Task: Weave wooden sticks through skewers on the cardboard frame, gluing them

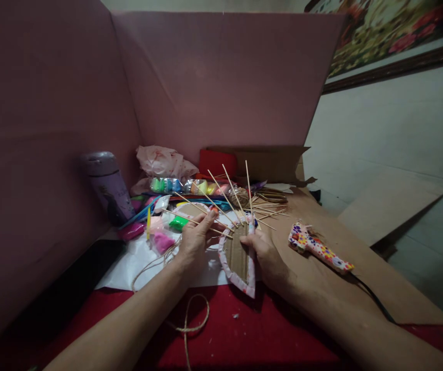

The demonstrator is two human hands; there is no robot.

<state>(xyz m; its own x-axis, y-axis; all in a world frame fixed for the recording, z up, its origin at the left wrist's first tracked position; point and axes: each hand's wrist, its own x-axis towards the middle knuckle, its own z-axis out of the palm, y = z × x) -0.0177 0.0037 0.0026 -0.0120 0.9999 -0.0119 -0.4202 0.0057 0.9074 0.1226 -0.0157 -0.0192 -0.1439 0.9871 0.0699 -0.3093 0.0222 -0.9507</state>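
A heart-shaped cardboard piece (238,256) with a pink-patterned edge stands in front of me, with several thin wooden skewers (221,191) sticking out of its top like a fan. My left hand (195,238) is closed, its fingers pinching among the skewers on the left side. My right hand (265,255) grips the heart's right edge. Jute twine (190,322) runs from near my left hand and loops on the red cloth.
A flower-patterned glue gun (318,247) with a black cord lies on brown cardboard at the right. Behind are loose skewers (270,206), a twine ball (240,197), coloured clay packs (175,184), a purple bottle (107,186) and pink board walls (221,77).
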